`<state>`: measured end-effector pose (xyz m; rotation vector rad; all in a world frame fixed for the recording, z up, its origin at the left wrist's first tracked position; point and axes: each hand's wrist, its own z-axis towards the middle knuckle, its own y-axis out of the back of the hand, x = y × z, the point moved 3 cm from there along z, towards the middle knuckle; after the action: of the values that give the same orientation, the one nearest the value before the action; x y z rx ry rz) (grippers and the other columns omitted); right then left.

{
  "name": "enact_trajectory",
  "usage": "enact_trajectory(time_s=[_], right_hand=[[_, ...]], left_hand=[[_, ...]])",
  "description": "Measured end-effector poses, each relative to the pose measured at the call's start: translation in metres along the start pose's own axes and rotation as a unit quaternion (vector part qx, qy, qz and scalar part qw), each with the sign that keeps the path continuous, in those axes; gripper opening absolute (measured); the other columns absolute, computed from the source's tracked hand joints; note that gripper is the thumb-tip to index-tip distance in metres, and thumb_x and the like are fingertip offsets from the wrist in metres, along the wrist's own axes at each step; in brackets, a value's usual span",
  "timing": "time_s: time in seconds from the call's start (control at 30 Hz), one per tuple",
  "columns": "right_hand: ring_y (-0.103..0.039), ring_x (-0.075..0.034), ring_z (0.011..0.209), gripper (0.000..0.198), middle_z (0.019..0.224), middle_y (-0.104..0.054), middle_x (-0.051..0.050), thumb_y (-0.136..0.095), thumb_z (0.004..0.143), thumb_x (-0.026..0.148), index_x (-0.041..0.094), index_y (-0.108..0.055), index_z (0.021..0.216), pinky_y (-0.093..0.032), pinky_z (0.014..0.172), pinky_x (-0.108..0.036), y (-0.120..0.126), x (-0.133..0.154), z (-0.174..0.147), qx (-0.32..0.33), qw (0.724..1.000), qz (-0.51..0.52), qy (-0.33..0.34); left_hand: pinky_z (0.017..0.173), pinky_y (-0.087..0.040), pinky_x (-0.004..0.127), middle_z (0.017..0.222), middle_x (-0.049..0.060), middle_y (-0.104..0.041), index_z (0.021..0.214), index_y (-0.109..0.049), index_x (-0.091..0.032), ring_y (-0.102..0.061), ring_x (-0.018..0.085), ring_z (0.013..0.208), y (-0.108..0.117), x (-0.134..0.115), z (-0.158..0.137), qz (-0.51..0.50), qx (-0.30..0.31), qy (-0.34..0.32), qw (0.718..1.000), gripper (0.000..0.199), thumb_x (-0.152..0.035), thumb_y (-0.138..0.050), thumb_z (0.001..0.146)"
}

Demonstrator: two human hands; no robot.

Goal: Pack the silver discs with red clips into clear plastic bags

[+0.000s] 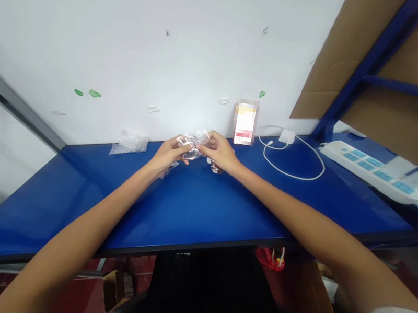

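Both hands grip a crinkled clear plastic bag (195, 137) above the back part of the blue table. My left hand (169, 155) pinches its left side, thumb pointing inward. On the other side my right hand (221, 150) pinches it, the two thumbs almost meeting. Something shiny seems to be inside the bag, but glare hides what it is. Just under my right hand, small shiny metal pieces (215, 168) lie on the table, partly covered. Another bit of clear plastic (168, 170) shows beneath my left hand.
The blue table (183, 216) meets a white wall. A clear plastic bag (130, 143) lies at the back left. Behind my right hand stands a blurred-out white and red item (245, 122). A white charger cable (308, 178) and a power strip (375, 172) lie to the right.
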<state>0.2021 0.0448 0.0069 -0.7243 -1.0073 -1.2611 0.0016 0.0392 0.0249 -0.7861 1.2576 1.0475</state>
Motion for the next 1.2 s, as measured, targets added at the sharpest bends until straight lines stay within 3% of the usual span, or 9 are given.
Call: enact_trajectory(time_s=[0.13, 0.3, 0.5, 0.7, 0.83, 0.97, 1.2], right_hand=[[-0.072, -0.02, 0.081, 0.047, 0.091, -0.073, 0.001, -0.093, 0.077, 0.04, 0.025, -0.061, 0.108, -0.058, 0.073, -0.033, 0.0, -0.009, 0.006, -0.016, 0.997, 0.072, -0.03], [-0.062, -0.015, 0.068, 0.046, 0.084, -0.06, 0.005, -0.085, 0.078, 0.029, 0.024, -0.067, 0.12, -0.056, 0.067, -0.032, 0.011, -0.009, 0.01, -0.088, 0.994, 0.051, -0.048], [-0.068, -0.017, 0.069, 0.026, 0.075, -0.071, 0.0, -0.082, 0.085, 0.038, 0.022, -0.078, 0.105, -0.057, 0.067, -0.03, 0.007, -0.008, 0.006, -0.031, 0.995, 0.043, -0.087], [-0.075, -0.019, 0.086, 0.019, 0.103, -0.081, -0.008, -0.083, 0.089, 0.039, 0.021, -0.08, 0.095, -0.062, 0.069, -0.027, -0.005, 0.0, -0.001, -0.012, 0.985, 0.114, -0.128], [-0.081, -0.024, 0.102, 0.022, 0.124, -0.081, -0.011, -0.083, 0.091, 0.037, 0.022, -0.079, 0.108, -0.068, 0.08, -0.033, -0.013, 0.006, -0.007, 0.034, 0.971, 0.189, -0.144], [-0.083, -0.027, 0.104, 0.027, 0.128, -0.082, -0.012, -0.087, 0.09, 0.039, 0.022, -0.079, 0.11, -0.07, 0.085, -0.038, -0.016, 0.01, -0.011, 0.029, 0.969, 0.211, -0.127], [-0.082, -0.029, 0.11, 0.034, 0.123, -0.084, -0.013, -0.089, 0.09, 0.046, 0.019, -0.086, 0.111, -0.069, 0.088, -0.038, -0.014, 0.013, -0.009, 0.053, 0.975, 0.19, -0.104]], left_hand=[[0.075, -0.066, 0.033, 0.122, 0.014, -0.078, 0.117, -0.081, -0.016, -0.075, 0.027, 0.106, 0.004, 0.006, 0.003, -0.001, -0.007, 0.0, 1.0, 0.048, -0.048, -0.093, 0.083], [0.082, -0.068, 0.035, 0.114, 0.012, -0.08, 0.11, -0.08, -0.015, -0.075, 0.025, 0.1, 0.015, 0.01, 0.009, -0.019, -0.06, -0.006, 0.998, 0.052, -0.047, -0.1, 0.074], [0.079, -0.066, 0.031, 0.099, 0.008, -0.081, 0.102, -0.08, -0.016, -0.076, 0.018, 0.081, 0.031, 0.012, 0.015, -0.002, -0.075, -0.004, 0.997, 0.053, -0.057, -0.099, 0.073], [0.072, -0.066, 0.033, 0.082, 0.01, -0.079, 0.108, -0.082, -0.013, -0.079, 0.023, 0.076, 0.048, 0.002, 0.016, 0.032, -0.072, -0.008, 0.997, 0.06, -0.065, -0.093, 0.079], [0.072, -0.067, 0.036, 0.082, 0.009, -0.077, 0.1, -0.082, -0.015, -0.077, 0.023, 0.075, 0.045, -0.012, 0.013, 0.048, -0.074, -0.036, 0.995, 0.053, -0.065, -0.087, 0.084], [0.072, -0.068, 0.04, 0.08, 0.006, -0.073, 0.091, -0.081, -0.017, -0.072, 0.024, 0.076, 0.038, -0.02, 0.01, 0.077, -0.105, -0.071, 0.989, 0.042, -0.059, -0.082, 0.088], [0.069, -0.066, 0.044, 0.081, 0.006, -0.073, 0.092, -0.081, -0.017, -0.073, 0.026, 0.073, 0.035, -0.024, 0.008, 0.068, -0.127, -0.086, 0.986, 0.038, -0.055, -0.082, 0.086]])
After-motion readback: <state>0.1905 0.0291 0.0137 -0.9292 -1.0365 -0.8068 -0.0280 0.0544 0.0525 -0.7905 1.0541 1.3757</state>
